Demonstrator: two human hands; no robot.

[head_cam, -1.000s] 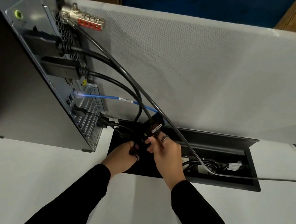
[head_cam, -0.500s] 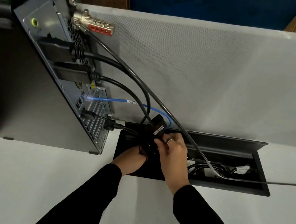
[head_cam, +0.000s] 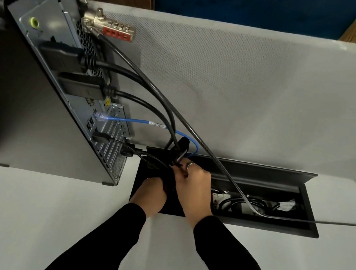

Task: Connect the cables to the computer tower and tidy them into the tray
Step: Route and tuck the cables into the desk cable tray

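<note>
Cable bundling at desk tray (head_cam: 296, 230), beside computer tower (head_cam: 39, 95).
Black adapter (head_cam: 180, 150) is pinched by right hand (head_cam: 194, 188); black cables (head_cam: 157, 161) are gripped by left hand (head_cam: 149, 194).

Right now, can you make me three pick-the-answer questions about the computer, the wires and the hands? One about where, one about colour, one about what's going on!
1. Where is the combination lock?
A. at the top rear of the computer tower
B. inside the tray
C. on a sleeve

2. What colour is the thin network cable?
A. red
B. blue
C. yellow

3. What is the cable tray's lid doing?
A. shut flat
B. taken away
C. standing open

Answers: 1 A, it hangs off the tower's top corner. 2 B, it runs blue from the tower down toward the hands. 3 C, the lid is tilted up behind the cable tray, with coiled cables showing inside.
</note>
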